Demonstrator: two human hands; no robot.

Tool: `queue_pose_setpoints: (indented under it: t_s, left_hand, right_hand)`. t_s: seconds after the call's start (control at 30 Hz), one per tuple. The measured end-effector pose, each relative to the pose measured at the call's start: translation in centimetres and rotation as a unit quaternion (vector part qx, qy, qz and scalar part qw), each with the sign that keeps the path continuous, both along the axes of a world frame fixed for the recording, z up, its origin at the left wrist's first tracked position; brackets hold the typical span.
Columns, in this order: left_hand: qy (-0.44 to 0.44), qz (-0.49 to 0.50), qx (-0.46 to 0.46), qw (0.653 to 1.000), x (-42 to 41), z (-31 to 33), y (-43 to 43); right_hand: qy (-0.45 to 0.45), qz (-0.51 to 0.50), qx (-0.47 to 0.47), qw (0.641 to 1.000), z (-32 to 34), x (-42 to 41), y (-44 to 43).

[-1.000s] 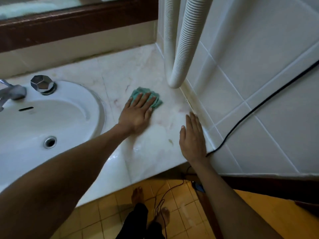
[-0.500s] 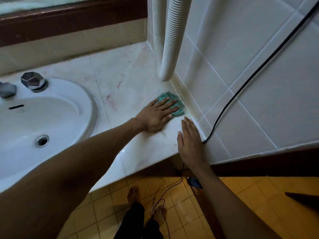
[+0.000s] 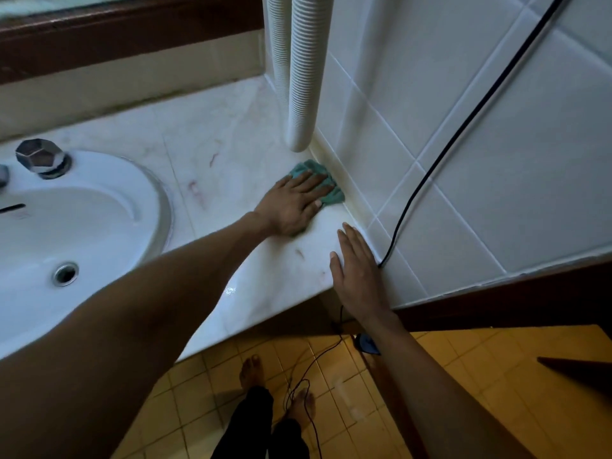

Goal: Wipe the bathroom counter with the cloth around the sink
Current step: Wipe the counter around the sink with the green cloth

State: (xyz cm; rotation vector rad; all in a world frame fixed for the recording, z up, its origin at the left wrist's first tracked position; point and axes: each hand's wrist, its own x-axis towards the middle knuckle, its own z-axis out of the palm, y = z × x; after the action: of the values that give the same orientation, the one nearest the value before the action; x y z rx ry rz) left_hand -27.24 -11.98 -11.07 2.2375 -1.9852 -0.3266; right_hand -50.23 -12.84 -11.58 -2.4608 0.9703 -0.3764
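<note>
The pale veined marble tabletop runs from the white oval ceramic sink on the left to the white tiled wall on the right. The work is at that right end, well apart from the basin. Two white ribbed plastic hoses hang down the corner, and the nearer one ends just above the stone.

The person's left hand lies flat with straight fingers, pressing the small teal cloth onto the tabletop. The cloth's far edge touches the yellowed seam where stone meets tile. The right hand rests flat and holds nothing. It sits on the front corner beside the wall, near a thin black cable that drops past the edge.

To do this stroke well, I'd press the fabric into the seam with the fingertips and draw it along towards the front. The right hand lies in that path and would need to lift. The reddish streaks between sink and cloth and a small brown smear want firmer passes, though in this dim light they may be veining rather than dirt. The damp cloth should stay off the cable.
</note>
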Motion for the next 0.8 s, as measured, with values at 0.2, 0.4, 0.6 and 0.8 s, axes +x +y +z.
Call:
queue_pose_setpoints:
  t_s: [0.2,0.4,0.6,0.8]
  left_hand:
    - [0.002,0.022,-0.001,1.000,-1.9,0.0,1.0]
    - [-0.024,-0.025,-0.002,0.999,4.0,-0.5,10.7]
    - [0.001,0.237,0.004,0.972,11.6,0.3,5.9]
    - [0.019,0.251,-0.021,0.968,7.9,-0.9,10.0]
  right_hand:
    - [-0.010,-0.033,0.001,0.999,-0.1,0.7,0.4]
    - [0.010,-0.030,0.008,0.999,-0.2,2.7,0.1]
    - [0.035,0.026,0.012,0.999,0.0,7.6,-0.3]
    - [0.061,0.051,0.000,0.997,0.8,15.4,-1.4]
